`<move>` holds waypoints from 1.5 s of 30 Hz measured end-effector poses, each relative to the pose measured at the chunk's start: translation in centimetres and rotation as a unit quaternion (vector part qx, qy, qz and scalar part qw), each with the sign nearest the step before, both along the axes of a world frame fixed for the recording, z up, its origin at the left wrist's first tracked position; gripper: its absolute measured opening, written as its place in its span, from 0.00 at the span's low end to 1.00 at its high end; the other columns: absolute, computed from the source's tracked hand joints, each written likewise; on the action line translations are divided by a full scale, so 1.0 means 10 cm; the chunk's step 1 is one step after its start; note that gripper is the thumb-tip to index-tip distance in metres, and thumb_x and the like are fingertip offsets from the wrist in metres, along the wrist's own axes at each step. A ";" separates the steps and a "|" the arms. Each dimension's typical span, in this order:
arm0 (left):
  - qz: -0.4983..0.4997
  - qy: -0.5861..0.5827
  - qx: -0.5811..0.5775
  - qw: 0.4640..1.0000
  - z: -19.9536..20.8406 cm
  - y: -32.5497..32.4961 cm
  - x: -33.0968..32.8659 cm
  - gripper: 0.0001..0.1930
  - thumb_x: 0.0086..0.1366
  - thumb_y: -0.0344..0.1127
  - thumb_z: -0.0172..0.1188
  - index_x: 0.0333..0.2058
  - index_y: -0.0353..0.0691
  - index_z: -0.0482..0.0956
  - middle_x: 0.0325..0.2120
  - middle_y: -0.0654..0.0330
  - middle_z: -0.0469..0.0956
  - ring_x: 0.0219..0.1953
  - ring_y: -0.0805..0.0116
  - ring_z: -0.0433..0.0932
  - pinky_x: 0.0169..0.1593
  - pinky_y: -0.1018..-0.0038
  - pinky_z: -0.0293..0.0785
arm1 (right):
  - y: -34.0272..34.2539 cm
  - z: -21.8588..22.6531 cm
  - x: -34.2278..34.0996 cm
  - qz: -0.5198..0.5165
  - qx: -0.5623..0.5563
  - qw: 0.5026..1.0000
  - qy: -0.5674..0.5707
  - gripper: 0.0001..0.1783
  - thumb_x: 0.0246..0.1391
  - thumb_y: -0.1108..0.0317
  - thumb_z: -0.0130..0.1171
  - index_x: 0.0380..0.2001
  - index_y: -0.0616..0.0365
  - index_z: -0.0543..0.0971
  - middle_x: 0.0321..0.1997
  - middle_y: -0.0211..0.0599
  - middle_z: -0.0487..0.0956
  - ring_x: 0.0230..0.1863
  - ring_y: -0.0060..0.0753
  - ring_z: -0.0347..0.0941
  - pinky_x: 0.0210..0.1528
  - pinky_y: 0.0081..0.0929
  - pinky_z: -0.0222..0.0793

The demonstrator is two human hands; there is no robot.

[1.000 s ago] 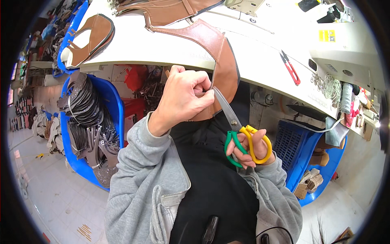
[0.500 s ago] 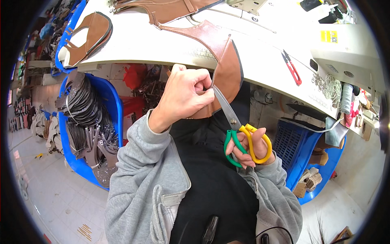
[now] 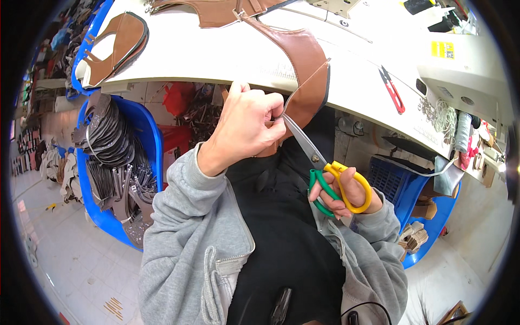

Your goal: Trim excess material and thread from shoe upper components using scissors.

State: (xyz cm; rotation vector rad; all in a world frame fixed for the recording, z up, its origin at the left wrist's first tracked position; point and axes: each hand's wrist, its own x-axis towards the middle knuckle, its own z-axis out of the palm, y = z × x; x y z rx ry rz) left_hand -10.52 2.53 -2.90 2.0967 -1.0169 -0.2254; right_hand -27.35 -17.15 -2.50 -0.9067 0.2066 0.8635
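My left hand (image 3: 246, 122) is closed, pinching the edge of a brown leather piece (image 3: 310, 89) that hangs over the table's front edge. From there the leather runs up onto the table and joins more brown pieces (image 3: 219, 12). In my right hand (image 3: 342, 196) are scissors (image 3: 307, 142) with one green and one yellow handle, fingers through the loops. The blades look nearly closed, and their tips touch or almost touch the leather beside my left fingertips. Exactly what lies between those fingertips is hidden.
Red-handled thread snips (image 3: 394, 93) lie on the white table (image 3: 216, 62) by a sewing machine (image 3: 466, 70). Stacked brown pieces (image 3: 118, 46) sit at the table's left. A blue bin (image 3: 154, 135) of dark straps stands left below, and a blue crate (image 3: 387, 181) stands right below.
The scissors and my right hand have shifted slightly right, and the handles have drawn closer together. The leather piece has slid a little to the right. My left hand keeps its pinch.
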 end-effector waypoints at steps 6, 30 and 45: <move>-0.026 0.059 -0.019 0.998 0.00 0.05 0.05 0.05 0.44 0.29 0.58 0.18 0.38 0.70 0.08 0.69 0.58 0.14 0.76 0.54 0.33 0.77 0.57 | -0.05 -0.01 0.05 0.032 -0.024 0.999 -0.016 0.54 0.40 0.23 0.24 0.33 0.72 0.71 0.09 0.22 0.63 0.05 0.11 0.57 0.11 0.09 0.61; -0.032 0.576 -0.196 0.793 -0.20 0.07 0.14 0.04 0.53 0.24 0.60 0.29 0.35 0.74 0.22 0.68 0.73 0.26 0.84 0.70 0.33 0.86 0.68 | 0.45 -0.84 -0.07 -0.081 0.510 0.856 -0.002 0.58 0.32 0.18 0.25 0.31 0.72 0.69 0.07 0.23 0.60 0.05 0.15 0.60 0.08 0.16 0.62; -0.018 0.550 -0.206 0.809 -0.17 0.06 0.16 0.01 0.53 0.23 0.57 0.26 0.34 0.74 0.22 0.67 0.73 0.27 0.83 0.70 0.34 0.85 0.66 | 0.23 -0.43 0.04 -0.077 -0.011 0.995 -0.060 0.56 0.29 0.17 0.38 0.30 0.69 0.72 0.10 0.19 0.61 0.08 0.09 0.54 0.11 0.07 0.53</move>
